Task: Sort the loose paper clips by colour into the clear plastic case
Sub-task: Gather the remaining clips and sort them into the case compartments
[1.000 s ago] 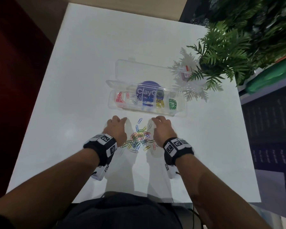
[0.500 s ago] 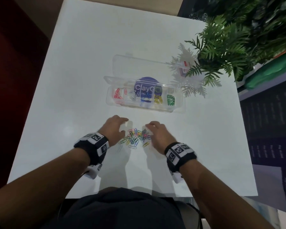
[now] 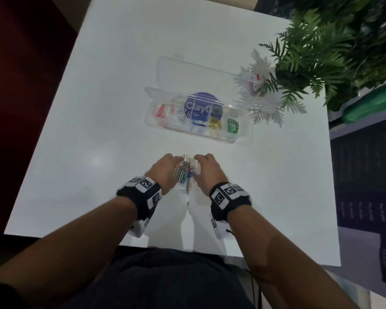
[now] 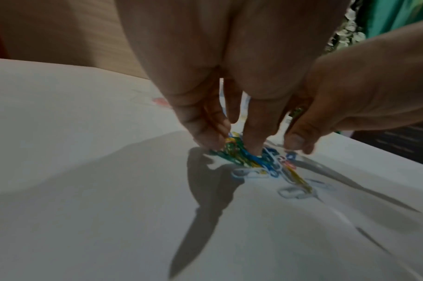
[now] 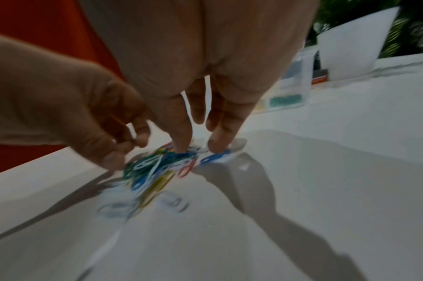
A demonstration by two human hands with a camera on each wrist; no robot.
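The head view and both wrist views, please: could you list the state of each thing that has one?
Clear case: lid open, lying flat on the table.
Sorted clips: grouped by colour in the case's compartments.
Loose clips: bunched in a mixed-colour pile on the table, between the hands.
Left hand: fingers straight, tips pressing the pile's side.
Right hand: fingers straight, tips at the pile's other side.
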